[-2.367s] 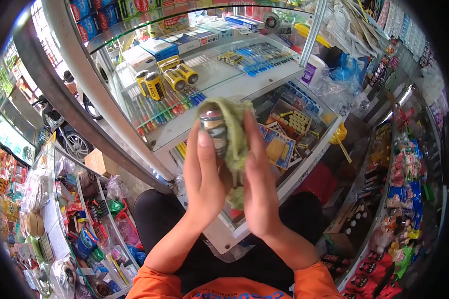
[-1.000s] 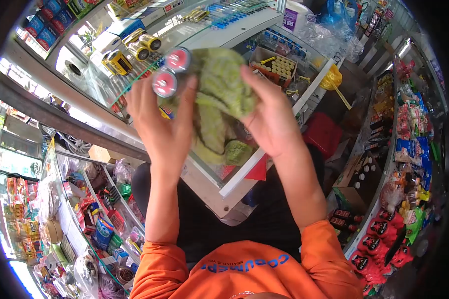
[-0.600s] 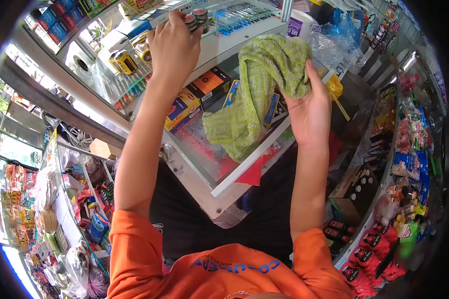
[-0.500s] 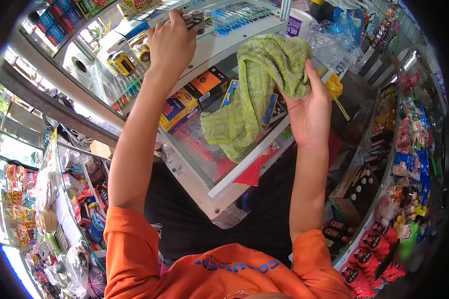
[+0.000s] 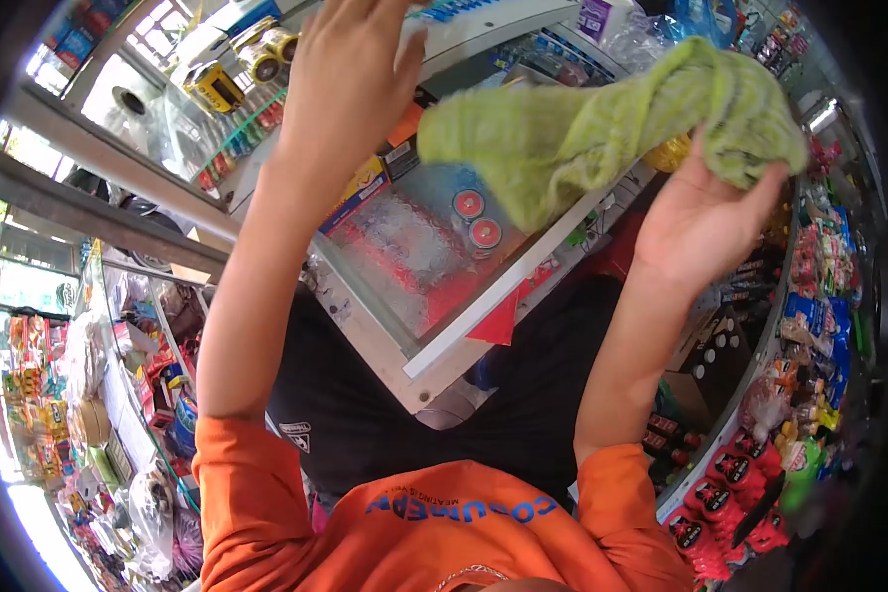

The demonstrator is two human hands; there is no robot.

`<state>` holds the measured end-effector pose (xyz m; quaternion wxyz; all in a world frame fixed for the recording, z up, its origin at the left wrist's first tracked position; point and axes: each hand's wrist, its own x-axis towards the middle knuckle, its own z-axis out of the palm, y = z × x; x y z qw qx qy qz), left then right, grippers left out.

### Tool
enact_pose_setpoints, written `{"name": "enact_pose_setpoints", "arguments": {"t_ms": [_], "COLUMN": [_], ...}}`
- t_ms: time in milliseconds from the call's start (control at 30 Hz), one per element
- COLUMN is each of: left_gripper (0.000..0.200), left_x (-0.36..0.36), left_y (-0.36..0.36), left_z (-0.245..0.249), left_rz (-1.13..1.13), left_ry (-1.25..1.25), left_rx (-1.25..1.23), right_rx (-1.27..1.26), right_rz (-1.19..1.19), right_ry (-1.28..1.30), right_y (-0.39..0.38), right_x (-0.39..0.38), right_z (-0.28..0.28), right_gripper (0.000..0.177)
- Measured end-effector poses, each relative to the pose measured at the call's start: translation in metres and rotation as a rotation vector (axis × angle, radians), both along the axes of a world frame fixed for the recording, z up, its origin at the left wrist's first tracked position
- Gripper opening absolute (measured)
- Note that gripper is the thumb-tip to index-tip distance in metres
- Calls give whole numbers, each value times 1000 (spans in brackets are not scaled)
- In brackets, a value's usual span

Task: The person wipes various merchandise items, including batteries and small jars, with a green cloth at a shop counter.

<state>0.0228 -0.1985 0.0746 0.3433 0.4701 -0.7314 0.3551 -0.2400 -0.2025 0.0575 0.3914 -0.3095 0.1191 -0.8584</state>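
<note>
My right hand (image 5: 705, 222) grips one bunched end of a green patterned cloth (image 5: 612, 133). The cloth stretches leftward above a glass-topped display case (image 5: 395, 296), blurred by motion. Over the upper left part of the case is my left hand (image 5: 355, 89), near a glass shelf. Its thumb stands apart from the fingers and nothing shows between them; the fingertips are cut off by the top edge. Two round red-labelled items (image 5: 477, 219) show at the case, below the cloth. A yellow and blue box (image 5: 355, 197) lies beside my left wrist.
Yellow-and-black packs (image 5: 214, 87) stand on the glass shelf at upper left. A red piece (image 5: 495, 321) hangs at the case's front edge. Packed goods (image 5: 809, 326) line the right side, with red bottles (image 5: 730, 483) lower down. A purple and white tub (image 5: 597, 18) is at the back.
My right hand has moved right with the cloth, pulling it off the case front and uncovering the round red items. My left hand, earlier at a small dark object on the shelf, is now higher in view.
</note>
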Motion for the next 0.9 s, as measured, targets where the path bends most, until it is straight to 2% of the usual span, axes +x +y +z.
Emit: {"name": "enact_pose_setpoints", "arguments": {"t_ms": [33,67,100,167,200,267,300,333,400,433,500,533,600,633,667,700,733,767,800,833,867,900], "left_gripper": [32,30,30,40,40,53,66,66,72,72,74,74,71,71,71,71,71,69,66,58,58,57], "left_x": [-8,-21,-29,-40,-46,-55,-57,-59,-62,-61,-57,-53,-42,-42,-42,-43,-50,-63,-71,-73,-71,-66], "left_y": [16,36,49,70,78,88,89,89,88,89,93,96,104,103,102,101,101,99,98,100,94,82], "left_z": [-8,-13,-17,-22,-27,-44,-56,-62,-63,-61,-53,-47,-38,-41,-45,-47,-43,-36,-29,-25,-25,-25], "left_rz": [-42,-85,-92,-42,-45,-48,-58,-54,32,34,-33,-38,-166,-164,-369,-573,-565,-720,-877,-848,-845,-886], "left_ry": [113,224,229,368,373,218,198,204,231,236,554,555,826,827,959,1085,1093,1270,1435,1561,1561,1632], "left_rx": [179,358,360,859,859,791,761,755,1081,1076,1100,1101,958,959,856,734,721,590,442,413,396,307], "right_rx": [-102,-100,-120,-140,-142,-130,-134,-124,-125,-123,-122,-107,-91,-43,4,158,-98,-50,-177,-288,-301,-325], "right_rz": [-131,-142,-199,-260,-261,-241,-237,-233,-221,-225,-234,-211,-188,-63,66,-249,128,139,151,199,208,163], "right_ry": [77,82,115,154,160,163,167,177,186,198,211,185,158,205,252,709,706,1005,956,897,899,978], "right_y": [1,2,3,6,6,7,7,7,8,11,16,19,25,28,32,34,33,51,58,57,57,59], "right_x": [-4,-6,-7,-6,-5,-3,-2,-2,1,2,8,13,20,23,27,30,34,46,67,77,82,85], "right_z": [3,4,6,7,6,5,4,3,5,6,9,12,12,8,1,-19,-32,-23,-18,-19,-21,-23], "right_gripper": [49,49,51,53,53,54,54,55,55,56,56,55,54,54,55,54,49,46,45,45,45,40]}}
